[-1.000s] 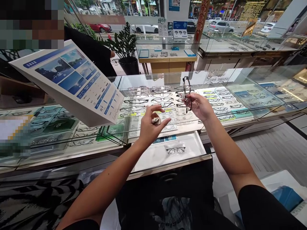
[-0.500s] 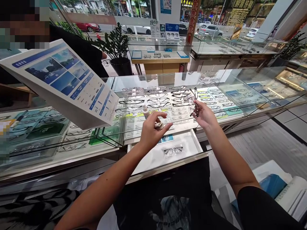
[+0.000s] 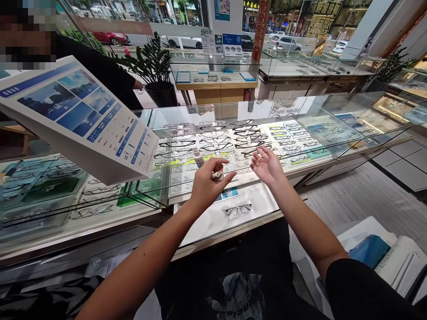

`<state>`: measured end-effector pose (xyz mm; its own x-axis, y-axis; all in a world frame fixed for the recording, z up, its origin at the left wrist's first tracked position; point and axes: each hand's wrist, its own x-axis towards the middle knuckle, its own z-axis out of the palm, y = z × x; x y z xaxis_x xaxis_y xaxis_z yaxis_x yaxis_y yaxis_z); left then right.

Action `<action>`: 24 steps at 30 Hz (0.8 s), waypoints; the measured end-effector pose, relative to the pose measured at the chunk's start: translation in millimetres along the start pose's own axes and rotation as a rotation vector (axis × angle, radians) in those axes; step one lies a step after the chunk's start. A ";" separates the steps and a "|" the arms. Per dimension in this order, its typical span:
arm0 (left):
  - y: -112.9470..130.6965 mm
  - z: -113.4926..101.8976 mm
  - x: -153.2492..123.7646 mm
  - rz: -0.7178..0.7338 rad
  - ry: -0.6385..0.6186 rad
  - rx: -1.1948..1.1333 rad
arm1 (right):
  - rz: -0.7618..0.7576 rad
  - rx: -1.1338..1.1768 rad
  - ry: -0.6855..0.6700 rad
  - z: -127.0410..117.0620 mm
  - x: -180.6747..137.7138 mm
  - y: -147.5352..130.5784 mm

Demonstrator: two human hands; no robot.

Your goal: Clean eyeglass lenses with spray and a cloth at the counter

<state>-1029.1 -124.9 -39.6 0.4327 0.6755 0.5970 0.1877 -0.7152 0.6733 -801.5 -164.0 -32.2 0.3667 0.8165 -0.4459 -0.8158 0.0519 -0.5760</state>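
Observation:
My left hand (image 3: 209,180) is closed loosely around a small crumpled beige cloth (image 3: 217,176), with the thumb stretched out to the right. Just behind it a small white spray bottle (image 3: 198,157) stands on the glass counter (image 3: 187,189). My right hand (image 3: 267,168) is palm-up over the counter's front part, its fingers slightly bent and apart, and no glasses show in it. Close to its fingertips lies a dark pair of glasses (image 3: 252,152); whether it rests on or under the glass I cannot tell. Clear-wrapped glasses (image 3: 238,210) lie in the pulled-out white drawer (image 3: 200,226) below.
Rows of eyeglass frames (image 3: 215,138) fill the display case. A large white printed stand (image 3: 110,171) leans at the left, and a person in black (image 3: 96,66) is behind it. A potted plant (image 3: 162,91) stands beyond the counter. Papers and bags (image 3: 373,249) are at my right.
The glasses my right hand held are no longer in it. That hand has come lower and left, with its palm turned up. My left hand keeps the cloth; the view has shifted slightly.

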 end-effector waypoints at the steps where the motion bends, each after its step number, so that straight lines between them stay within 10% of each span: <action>1: -0.2 -0.2 0.0 -0.008 -0.001 0.002 | 0.005 0.007 -0.002 1.6 1.4 1.9; 24: -0.1 2.6 -0.6 -0.049 -0.047 0.002 | 0.069 0.019 -0.087 0.1 33.3 11.8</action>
<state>-1027.0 -125.7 -41.1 0.4638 0.7007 0.5421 0.2117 -0.6818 0.7002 -799.0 -136.2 -53.7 0.2700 0.8654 -0.4221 -0.8462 0.0041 -0.5328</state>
